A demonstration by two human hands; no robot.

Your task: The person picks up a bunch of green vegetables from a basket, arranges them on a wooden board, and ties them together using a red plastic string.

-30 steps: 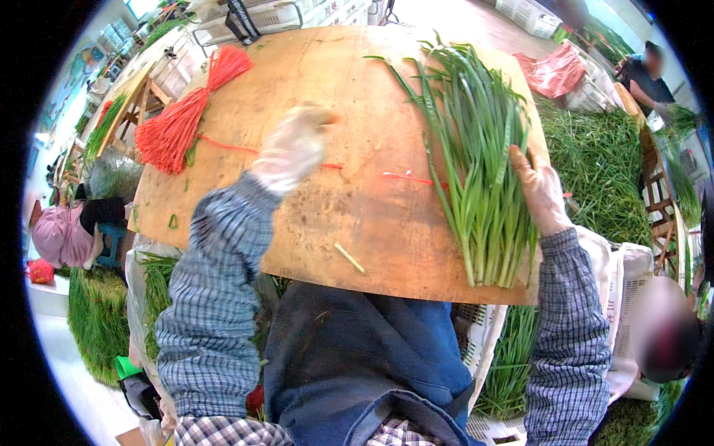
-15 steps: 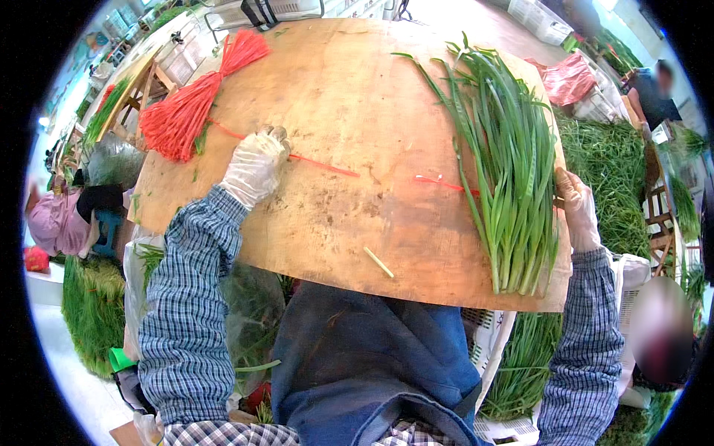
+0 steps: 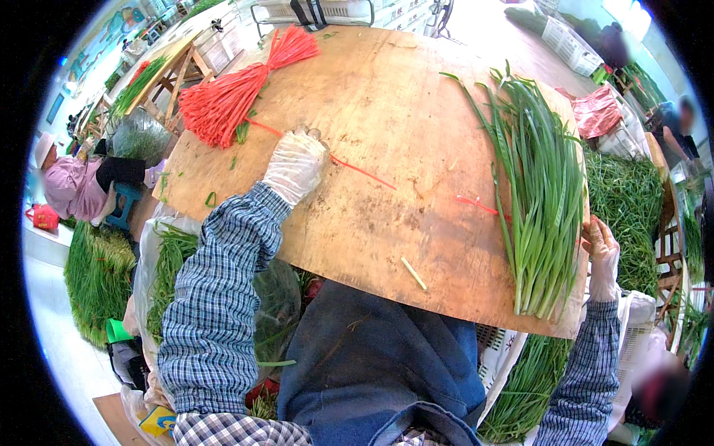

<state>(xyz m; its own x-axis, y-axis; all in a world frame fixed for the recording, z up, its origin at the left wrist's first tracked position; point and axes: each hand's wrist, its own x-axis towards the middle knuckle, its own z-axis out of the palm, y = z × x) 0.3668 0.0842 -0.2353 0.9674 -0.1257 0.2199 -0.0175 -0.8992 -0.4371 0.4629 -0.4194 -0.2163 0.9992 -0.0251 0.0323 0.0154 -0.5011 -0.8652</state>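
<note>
Clock is read from the middle of the wooden board. Left hand, in a white glove, is placed on the board at 9 to 10 o'clock. Its fingers are curled down, fingertips hidden; a thin red strip is seen leaving it on both sides, but whether the strip is pinched or only pressed cannot be told. Right hand is held at the board's edge between 3 and 4 o'clock, just beside the greens, fingers loosely bent and partly spread; whether anything is gripped there cannot be told.

Long green stalks are laid in one loose bunch at 3 o'clock, leaf tips pointed to 1 o'clock, pale cut ends to 4 o'clock. A second red tie is partly covered by the bunch, its free end pointed to 9 o'clock. A bundle of red strips, pinched in at its waist, is set at 10 o'clock. A pale stalk scrap is left at 5 o'clock.

Off the board: heaped greens are seen at 3 o'clock, a pink bag at 2 o'clock, a seated co-worker at 9 o'clock.
</note>
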